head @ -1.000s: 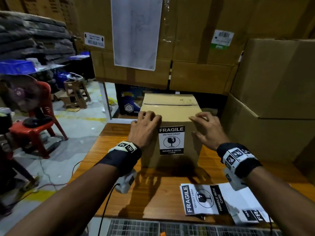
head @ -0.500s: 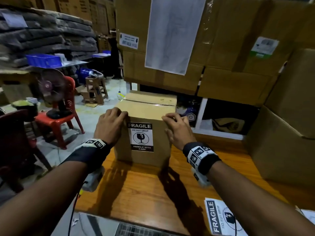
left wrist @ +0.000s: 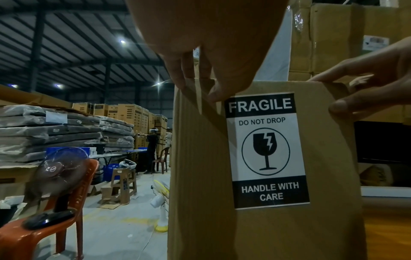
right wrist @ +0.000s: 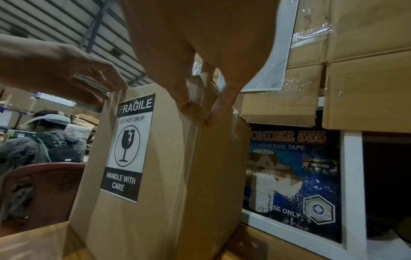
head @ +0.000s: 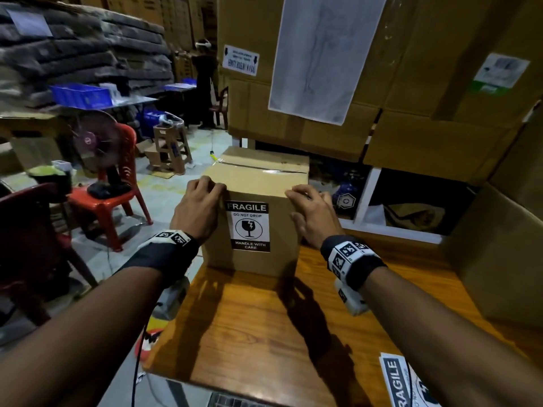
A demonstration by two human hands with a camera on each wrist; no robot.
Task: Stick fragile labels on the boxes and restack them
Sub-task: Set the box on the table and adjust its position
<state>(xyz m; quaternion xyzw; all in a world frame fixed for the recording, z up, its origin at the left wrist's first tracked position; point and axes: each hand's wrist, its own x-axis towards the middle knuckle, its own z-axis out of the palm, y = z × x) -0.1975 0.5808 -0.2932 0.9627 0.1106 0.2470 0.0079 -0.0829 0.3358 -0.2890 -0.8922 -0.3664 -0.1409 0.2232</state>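
Both hands on the labelled box, at the table's far left corner.

Nearest, spare fragile sheets (head: 407, 383) lie on the wooden table (head: 264, 333). Then the left hand (head: 199, 211) and right hand (head: 311, 214), fingers curled over the top front corners of the box (head: 258, 174), its fragile label (head: 248, 226) between them. Beyond, stacked cartons (head: 411, 113).

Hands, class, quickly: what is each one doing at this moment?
Left hand: fingers curled over the top left corner of the labelled cardboard box, gripping it.
Right hand: grips the box's top right corner.
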